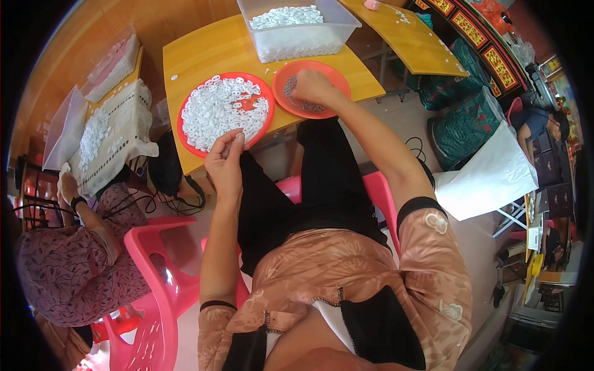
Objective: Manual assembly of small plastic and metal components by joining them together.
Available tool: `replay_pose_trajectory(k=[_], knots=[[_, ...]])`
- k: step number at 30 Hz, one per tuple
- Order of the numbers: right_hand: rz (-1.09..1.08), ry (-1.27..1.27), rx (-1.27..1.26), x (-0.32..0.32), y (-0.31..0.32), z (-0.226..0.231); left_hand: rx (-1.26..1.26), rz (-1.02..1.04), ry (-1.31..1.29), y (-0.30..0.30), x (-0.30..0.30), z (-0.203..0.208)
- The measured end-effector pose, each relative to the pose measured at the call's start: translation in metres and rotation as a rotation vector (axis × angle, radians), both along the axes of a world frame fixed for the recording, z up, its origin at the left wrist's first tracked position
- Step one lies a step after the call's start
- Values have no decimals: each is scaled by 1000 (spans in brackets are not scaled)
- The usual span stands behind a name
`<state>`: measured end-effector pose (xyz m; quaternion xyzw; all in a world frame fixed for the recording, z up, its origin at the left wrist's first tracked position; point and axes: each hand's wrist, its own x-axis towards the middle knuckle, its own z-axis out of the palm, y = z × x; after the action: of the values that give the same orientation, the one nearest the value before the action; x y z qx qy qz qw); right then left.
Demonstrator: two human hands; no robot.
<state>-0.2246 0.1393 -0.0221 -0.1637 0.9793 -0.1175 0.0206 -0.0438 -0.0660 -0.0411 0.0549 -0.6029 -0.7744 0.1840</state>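
My left hand (226,162) is closed in a pinch at the near rim of a red round tray (270,117), and a small white plastic piece shows at its fingertips. White oval plastic pieces with holes (209,117) fill most of that tray, and the red bottom shows through at its right. Reaching into an orange-red bowl (337,74) on the right, my right hand (314,86) has its fingers bent down among small grey metal parts (307,106). Its fingertips are hidden, so what they grip cannot be made out.
A clear plastic bin (297,46) of white pieces stands at the table's (204,55) far edge. To my left, a person (80,260) sits by a cloth-covered surface (120,133) with more pieces. A pink chair (161,278) is close beside me; green sacks (461,133) lie right.
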Motion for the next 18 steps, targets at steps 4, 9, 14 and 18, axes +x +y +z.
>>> replay_pose_trajectory(k=[4,9,14,18], knots=[[48,94,-355,31,-2,7,60,-31,-76,-2,4,5],[54,-42,-882,122,-20,25,159,-157,-112,10,14,15],[119,-200,-1151,168,-31,33,181,-267,-116,17,21,21],[175,-93,-1130,173,-28,39,170,-277,-121,17,23,24]])
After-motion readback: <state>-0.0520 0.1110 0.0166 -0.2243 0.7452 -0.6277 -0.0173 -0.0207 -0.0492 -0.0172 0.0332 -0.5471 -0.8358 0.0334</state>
